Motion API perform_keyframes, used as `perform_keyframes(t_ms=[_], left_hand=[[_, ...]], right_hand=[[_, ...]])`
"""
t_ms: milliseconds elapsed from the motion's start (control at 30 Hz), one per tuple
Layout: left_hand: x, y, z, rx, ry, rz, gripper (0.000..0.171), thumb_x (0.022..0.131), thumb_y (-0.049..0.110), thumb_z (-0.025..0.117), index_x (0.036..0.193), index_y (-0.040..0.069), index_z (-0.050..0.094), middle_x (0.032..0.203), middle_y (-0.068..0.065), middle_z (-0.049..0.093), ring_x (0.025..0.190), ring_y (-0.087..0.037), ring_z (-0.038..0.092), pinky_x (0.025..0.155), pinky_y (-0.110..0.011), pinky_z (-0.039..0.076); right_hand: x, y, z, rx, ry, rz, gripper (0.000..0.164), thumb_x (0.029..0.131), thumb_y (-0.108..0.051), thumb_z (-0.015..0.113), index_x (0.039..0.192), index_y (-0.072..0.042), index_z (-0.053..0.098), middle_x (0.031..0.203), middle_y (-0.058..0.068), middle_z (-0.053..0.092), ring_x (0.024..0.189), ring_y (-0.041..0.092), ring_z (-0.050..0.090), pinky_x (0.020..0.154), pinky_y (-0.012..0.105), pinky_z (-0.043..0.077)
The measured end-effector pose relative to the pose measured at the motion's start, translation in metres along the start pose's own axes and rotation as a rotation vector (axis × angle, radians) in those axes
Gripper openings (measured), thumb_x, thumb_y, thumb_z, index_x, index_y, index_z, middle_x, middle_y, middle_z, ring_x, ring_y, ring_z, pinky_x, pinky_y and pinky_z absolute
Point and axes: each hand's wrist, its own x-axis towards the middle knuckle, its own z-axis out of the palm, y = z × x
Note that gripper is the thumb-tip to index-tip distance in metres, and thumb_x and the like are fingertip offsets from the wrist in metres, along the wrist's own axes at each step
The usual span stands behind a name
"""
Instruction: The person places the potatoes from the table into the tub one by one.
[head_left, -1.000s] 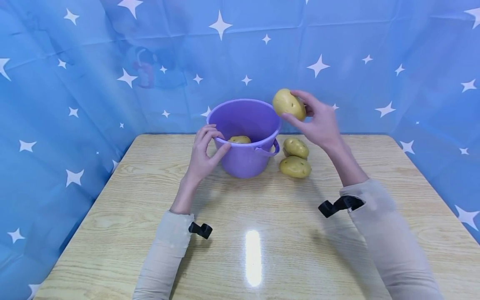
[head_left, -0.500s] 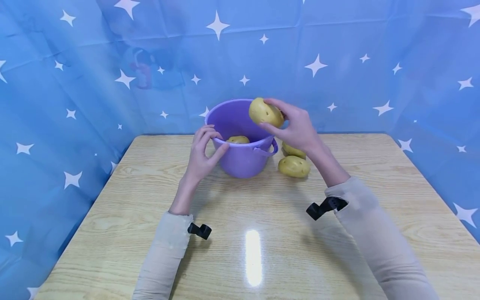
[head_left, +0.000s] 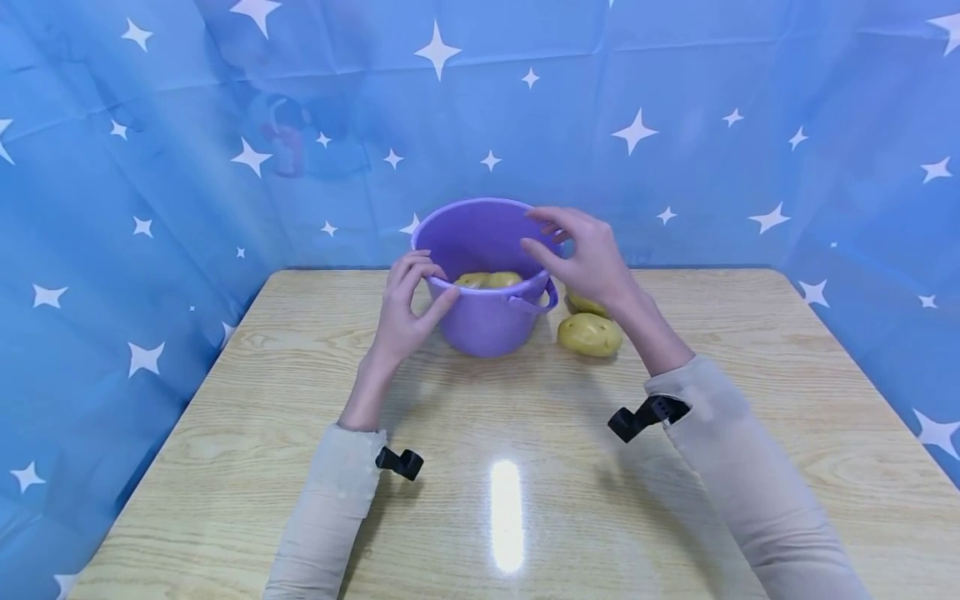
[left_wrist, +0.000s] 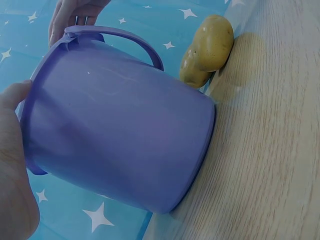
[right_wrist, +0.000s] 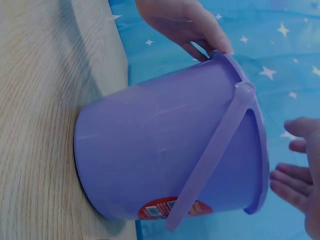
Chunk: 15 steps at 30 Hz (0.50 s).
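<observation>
A purple bucket (head_left: 483, 325) stands upright toward the back of the table, its handle (head_left: 536, 302) hanging down on the right. My left hand (head_left: 408, 304) holds the near left part of its rim, thumb outside and fingertips over the edge. Above the right side of the rim is my right hand (head_left: 581, 254), its fingers spread and nothing between them. Potatoes (head_left: 504, 279) lie inside the bucket, partly hidden by the front wall. Outside, to its right, one potato (head_left: 590, 334) lies in front of another potato (head_left: 583, 303), which the right hand partly covers.
The wooden table (head_left: 360, 517) ends just behind the bucket at a blue curtain (head_left: 337, 92) with white stars. Black wrist mounts (head_left: 647, 418) sit at both cuffs. A red label (right_wrist: 172, 207) shows on the bucket's side.
My right hand has carried a potato leftward over the bucket and let go; it now lies inside beside the other. My left hand has stayed on the rim.
</observation>
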Motion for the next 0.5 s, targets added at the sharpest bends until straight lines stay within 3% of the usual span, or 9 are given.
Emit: perform_keyframes(t_ms=[300,500], left_hand=[[0.0,0.002,0.0,-0.006,0.0,-0.01,0.017,0.082,-0.006,0.073,0.092,-0.012,0.061,0.102,-0.03,0.058,0.12,-0.055,0.047,0.114,-0.049,0.03],[0.001,0.003,0.0,-0.008,0.001,-0.014,0.017,0.082,-0.005,0.073,0.092,-0.013,0.061,0.103,-0.03,0.058,0.121,-0.055,0.047,0.114,-0.05,0.03]], right_hand=[[-0.004,0.011,-0.005,0.014,0.064,-0.041,0.032,0.093,-0.01,0.073,0.123,0.0,0.068,0.118,0.014,0.07,0.103,0.026,0.064,0.089,0.043,0.055],[-0.007,0.02,-0.012,0.02,0.096,-0.013,0.032,0.093,-0.01,0.073,0.123,0.001,0.068,0.117,0.016,0.069,0.104,0.028,0.063,0.09,0.045,0.055]])
